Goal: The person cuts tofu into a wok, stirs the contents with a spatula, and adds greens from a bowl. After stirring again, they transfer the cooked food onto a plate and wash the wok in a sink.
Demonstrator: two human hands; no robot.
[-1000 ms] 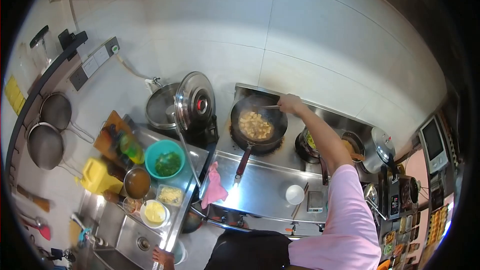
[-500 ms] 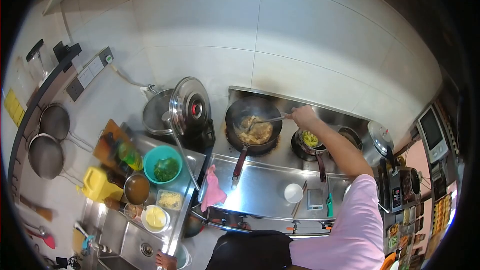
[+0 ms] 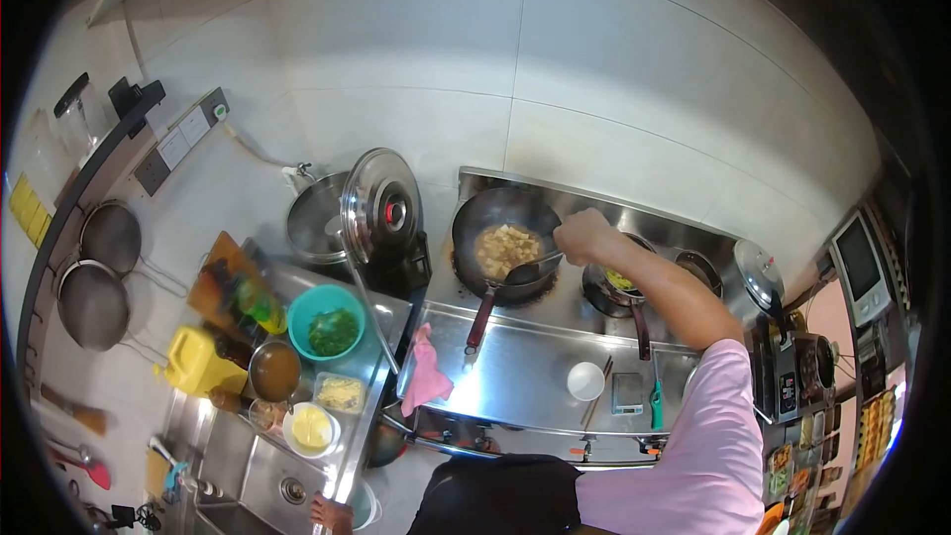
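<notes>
My right hand is closed round the handle of a dark spatula, its blade against the right side of the wok. Pale browned pieces of food lie in the bottom of this wok, whose dark red handle points toward me. Just below my right forearm is a small saucepan of yellow-green food, partly hidden by the arm. Far to the left and low, my left hand rests on the edge of the sink counter with its fingers laid out. I see nothing held in it.
Left of the wok stand a pot and a large lid. The side counter bears a teal bowl, a yellow jug and a bowl of yellow food. A pink cloth and white bowl lie on the front ledge.
My right hand has drawn slightly left and nearer, bringing the spatula to the wok's lower right side. The food is now gathered in the middle. My left hand stays on the counter edge.
</notes>
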